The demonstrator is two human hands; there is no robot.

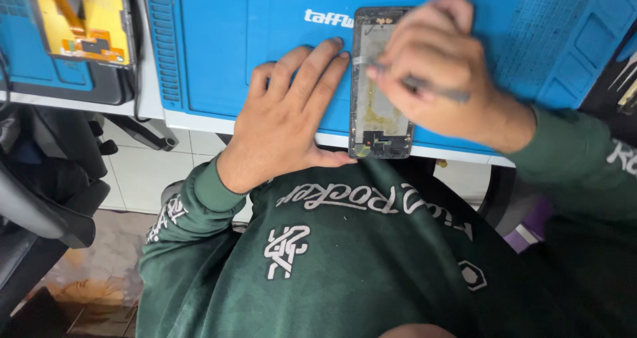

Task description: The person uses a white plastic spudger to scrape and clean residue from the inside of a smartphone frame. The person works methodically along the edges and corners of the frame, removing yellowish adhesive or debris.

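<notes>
The opened phone frame (pixel 380 86) lies lengthwise on the blue repair mat (pixel 265 53), its bottom end just over the mat's front edge at about six o'clock, its top toward twelve; the inner surface shows yellowish adhesive residue and a small dark board section at the lower end.

The left hand (pixel 292 116) lies flat and spread at nine o'clock of the frame, fingers extended toward twelve, thumb pressed along the frame's lower left edge; it grips nothing, only braces the frame against the mat.

The right hand (pixel 438 72) comes in from three o'clock, fingers curled shut round a thin grey tool (pixel 424 86) held like a pen; the tip looks to meet the frame's upper half, though blur hides the exact contact.

To do this well, it seems wise to keep the left palm's weight steady so the frame cannot slide toward the table edge; hold the tool at a shallow angle, working in short strokes away from the bracing fingers; keep clear of the small board section at six o'clock, which would likely scratch easily.

At ten o'clock, well apart, a second device with a yellow-backed panel (pixel 83 19) rests on another blue mat; some light-coloured tools (pixel 625 79) sit at the far three o'clock edge.
</notes>
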